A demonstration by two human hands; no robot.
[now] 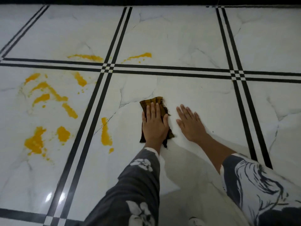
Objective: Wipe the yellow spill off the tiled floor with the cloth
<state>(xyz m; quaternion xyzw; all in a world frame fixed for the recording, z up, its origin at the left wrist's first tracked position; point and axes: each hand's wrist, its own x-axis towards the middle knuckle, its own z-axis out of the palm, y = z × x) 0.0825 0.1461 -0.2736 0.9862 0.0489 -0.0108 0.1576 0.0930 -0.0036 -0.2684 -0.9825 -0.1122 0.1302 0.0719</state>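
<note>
A dark brown cloth (pixel 150 102) lies flat on the white tiled floor (pixel 187 46) near the middle of the view. My left hand (pixel 154 123) presses down on it with straight fingers, covering most of it. My right hand (pixel 189 123) rests flat on the bare tile just to the right, fingers spread. The yellow spill (pixel 35 141) is smeared in several streaks and blobs over the tiles to the left. One streak (pixel 105 132) lies about a hand's width left of the cloth. Two more streaks (pixel 140 56) sit beyond the black grout lines.
Black double stripes (pixel 162 70) cross the floor between the marble-patterned tiles. A dark wall base (pixel 146 0) runs along the far edge. My patterned sleeves (pixel 130 185) fill the lower part of the view.
</note>
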